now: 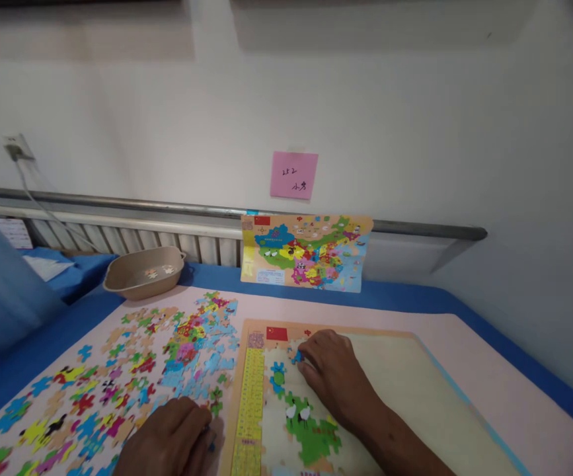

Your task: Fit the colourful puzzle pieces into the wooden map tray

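My right hand (pixel 333 373) reaches over the puzzle board (pixel 395 396), fingertips together at a blue and tan puzzle piece (pixel 295 355) near the upper left of the tray area. Close by on the board lie a small blue and green joined cluster (pixel 278 378) and a larger green section (pixel 310 433) with white animals printed on it. Just left of the board's frame, my left hand (pixel 167 436) is curled, with a dark blue puzzle piece (pixel 210 438) showing at its fingertips. Its palm and lower fingers are hidden from view.
Many loose puzzle pieces (pixel 88 423) spread over the pink mat (pixel 251 307) on the left. A beige basin (pixel 145 284) with a few pieces stands behind them. A printed map picture (pixel 306 254) leans upright against the wall rail (pixel 429 229). A pink note (pixel 293 175) hangs above.
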The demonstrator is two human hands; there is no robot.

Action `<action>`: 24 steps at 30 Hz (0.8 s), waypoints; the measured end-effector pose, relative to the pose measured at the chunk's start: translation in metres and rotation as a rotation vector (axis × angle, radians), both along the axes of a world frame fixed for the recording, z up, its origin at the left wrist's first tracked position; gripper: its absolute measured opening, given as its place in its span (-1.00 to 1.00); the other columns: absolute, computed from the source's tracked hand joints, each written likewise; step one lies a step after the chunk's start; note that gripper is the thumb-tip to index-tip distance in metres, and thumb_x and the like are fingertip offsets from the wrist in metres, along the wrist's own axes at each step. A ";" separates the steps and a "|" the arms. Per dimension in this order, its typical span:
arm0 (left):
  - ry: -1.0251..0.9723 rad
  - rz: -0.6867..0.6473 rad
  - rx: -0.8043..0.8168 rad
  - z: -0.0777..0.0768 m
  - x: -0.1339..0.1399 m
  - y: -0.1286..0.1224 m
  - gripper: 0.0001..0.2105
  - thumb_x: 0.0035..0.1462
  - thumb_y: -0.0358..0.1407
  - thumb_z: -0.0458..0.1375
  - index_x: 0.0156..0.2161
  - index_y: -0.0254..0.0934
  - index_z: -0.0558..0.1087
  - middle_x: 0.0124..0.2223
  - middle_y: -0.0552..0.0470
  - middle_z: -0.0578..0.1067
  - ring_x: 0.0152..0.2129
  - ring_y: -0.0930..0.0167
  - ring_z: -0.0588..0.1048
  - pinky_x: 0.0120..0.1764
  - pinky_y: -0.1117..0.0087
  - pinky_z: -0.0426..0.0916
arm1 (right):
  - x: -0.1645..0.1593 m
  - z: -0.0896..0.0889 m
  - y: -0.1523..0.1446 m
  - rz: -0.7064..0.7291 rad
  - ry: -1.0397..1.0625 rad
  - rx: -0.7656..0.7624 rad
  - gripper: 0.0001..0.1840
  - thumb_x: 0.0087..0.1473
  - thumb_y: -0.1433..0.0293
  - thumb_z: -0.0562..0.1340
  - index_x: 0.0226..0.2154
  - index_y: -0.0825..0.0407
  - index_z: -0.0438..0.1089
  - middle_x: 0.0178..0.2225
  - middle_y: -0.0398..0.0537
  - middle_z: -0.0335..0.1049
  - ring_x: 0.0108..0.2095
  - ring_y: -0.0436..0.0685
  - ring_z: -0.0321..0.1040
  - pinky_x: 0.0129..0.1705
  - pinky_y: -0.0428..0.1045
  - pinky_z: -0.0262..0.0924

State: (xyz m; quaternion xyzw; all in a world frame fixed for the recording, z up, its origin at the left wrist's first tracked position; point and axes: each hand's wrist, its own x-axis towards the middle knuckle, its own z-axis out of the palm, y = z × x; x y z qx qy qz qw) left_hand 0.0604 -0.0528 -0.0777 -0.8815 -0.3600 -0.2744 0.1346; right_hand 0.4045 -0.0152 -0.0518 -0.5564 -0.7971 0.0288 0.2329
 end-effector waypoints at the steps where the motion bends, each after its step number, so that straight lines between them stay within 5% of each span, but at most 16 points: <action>1: -0.001 0.006 -0.025 0.001 0.001 -0.001 -0.78 0.45 -0.25 0.01 -0.13 -0.14 0.52 -0.29 0.04 0.62 -0.41 0.41 0.64 -0.42 0.50 0.54 | 0.000 0.001 0.000 -0.004 -0.009 -0.005 -0.96 0.25 0.45 0.30 -0.25 -0.01 0.46 -0.21 -0.06 0.45 -0.08 0.25 0.28 0.02 0.18 0.01; 24: -0.072 0.045 -0.101 0.010 0.008 -0.009 -0.75 0.44 -0.24 0.03 -0.17 -0.14 0.56 -0.29 0.05 0.63 -0.42 0.41 0.61 -0.40 0.48 0.50 | -0.003 0.007 -0.001 -0.025 -0.038 -0.051 -0.96 0.23 0.45 0.29 -0.27 0.00 0.47 -0.21 -0.04 0.45 -0.08 0.24 0.27 0.02 0.17 -0.02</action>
